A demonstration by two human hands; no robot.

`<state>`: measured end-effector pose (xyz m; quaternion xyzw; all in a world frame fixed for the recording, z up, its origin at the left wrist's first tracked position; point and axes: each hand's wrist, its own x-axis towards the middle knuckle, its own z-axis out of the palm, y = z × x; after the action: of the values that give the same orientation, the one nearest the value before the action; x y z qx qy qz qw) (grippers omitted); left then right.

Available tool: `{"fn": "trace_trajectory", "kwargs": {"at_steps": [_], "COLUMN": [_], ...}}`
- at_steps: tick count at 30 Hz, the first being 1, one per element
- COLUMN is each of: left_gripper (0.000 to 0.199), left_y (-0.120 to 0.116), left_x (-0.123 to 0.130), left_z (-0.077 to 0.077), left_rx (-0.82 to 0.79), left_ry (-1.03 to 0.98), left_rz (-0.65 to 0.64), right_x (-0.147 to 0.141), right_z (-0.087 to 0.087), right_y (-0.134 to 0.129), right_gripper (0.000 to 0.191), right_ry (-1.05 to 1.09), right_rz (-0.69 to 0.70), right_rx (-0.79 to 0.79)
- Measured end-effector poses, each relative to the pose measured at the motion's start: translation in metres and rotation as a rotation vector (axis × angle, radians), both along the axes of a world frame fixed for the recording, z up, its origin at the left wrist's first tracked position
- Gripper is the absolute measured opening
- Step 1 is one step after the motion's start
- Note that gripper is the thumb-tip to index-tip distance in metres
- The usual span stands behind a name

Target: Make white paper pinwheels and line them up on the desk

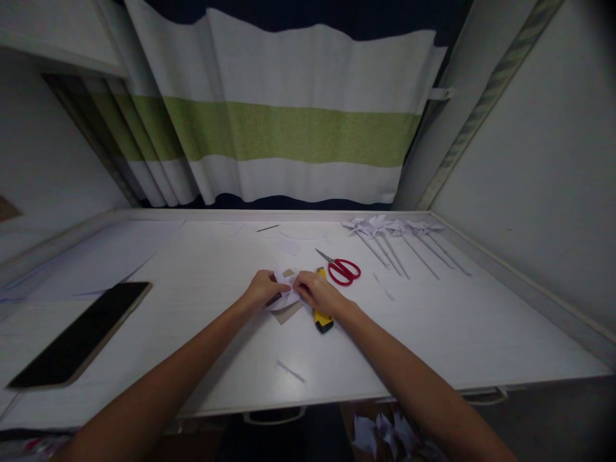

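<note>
At the middle of a white desk [216, 359]: one folded white paper [282, 301], held between two bare hands above a small grey-brown card [287, 313]. Left hand [262, 287] — fingers closed on the paper's left part, thumb pointing in toward its centre. Right hand [312, 290] — fingertips pinched together on the paper's right part, close beside the left thumb. Item, a yellow knife [323, 319] with a black end, lying partly under the right hand. Item, red-handled scissors [342, 271], just beyond and to the right of the knife, blades pointing away to the left. Item, a set of white paper pinwheel-like shapes [380, 224] on thin sticks [421, 258], laid at the far right. Item, a thin dark stick [267, 228] near the back edge. Item, a black tablet [86, 333] at the left, its far end near large white sheets [96, 256]. Item, a paper strip [290, 371] near the front edge. Behind the desk, a white curtain [308, 77] with a green band.
</note>
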<state>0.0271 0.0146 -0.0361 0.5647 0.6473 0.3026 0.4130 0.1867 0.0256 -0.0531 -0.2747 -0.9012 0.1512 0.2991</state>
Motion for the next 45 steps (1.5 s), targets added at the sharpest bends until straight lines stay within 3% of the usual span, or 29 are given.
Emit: {"fn": "trace_trajectory", "kwargs": {"at_steps": [15, 21, 28, 45], "left_gripper": [0.022, 0.023, 0.022, 0.013], "left_y": [-0.009, -0.015, -0.015, -0.02], "left_x": [0.008, 0.01, 0.009, 0.009], "left_z": [0.023, 0.035, 0.035, 0.044], "left_rx": [0.061, 0.108, 0.155, 0.145], "left_ry": [-0.224, -0.302, -0.34, -0.355], "left_rz": [0.04, 0.024, 0.04, 0.035], "right_x": [-0.002, -0.002, 0.001, -0.002], "right_z": [0.008, 0.012, 0.019, 0.021], "right_y": [-0.005, -0.01, -0.01, -0.016], "right_gripper": [0.017, 0.018, 0.017, 0.014], "right_ry": [0.082, 0.144, 0.263, 0.095], "right_rz": [-0.08, -0.168, -0.224, -0.303], "right_rx": [0.242, 0.245, 0.291, 0.395]}}
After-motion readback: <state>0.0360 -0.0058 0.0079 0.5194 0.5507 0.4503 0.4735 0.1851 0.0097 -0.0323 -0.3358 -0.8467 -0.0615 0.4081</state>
